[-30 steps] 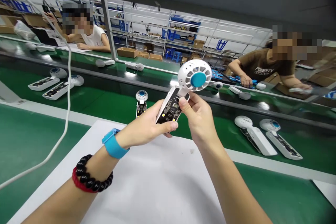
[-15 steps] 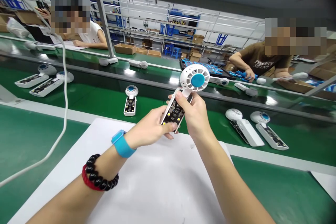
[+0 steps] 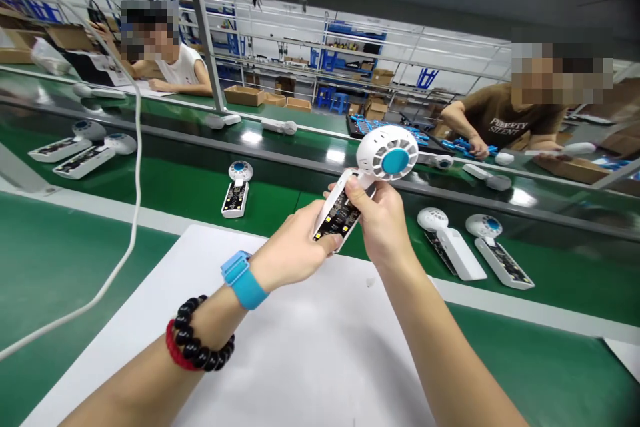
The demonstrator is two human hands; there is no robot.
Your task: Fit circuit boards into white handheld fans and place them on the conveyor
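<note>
I hold a small white hand-held fan [image 3: 387, 152] with a blue hub above the white sheet [image 3: 280, 347]. Its handle is open and shows a dark circuit board [image 3: 341, 217]. My left hand [image 3: 293, 247] grips the lower end of the handle, thumb on the board's edge. My right hand [image 3: 383, 221] is closed round the upper part of the handle, thumb pressed on the board just below the fan head. A blue band and a black bead bracelet sit on my left wrist.
Several more open fans lie on the green conveyor belt [image 3: 175, 180]: one ahead [image 3: 236, 188], two to the right [image 3: 473, 243], two far left [image 3: 77, 147]. A white cable [image 3: 131, 213] hangs at the left. Two people work across the belt.
The fan has stayed in both hands, shifting slightly right and up in view. The fans on the belt have drifted left. My right thumb stays pressed on the board.
</note>
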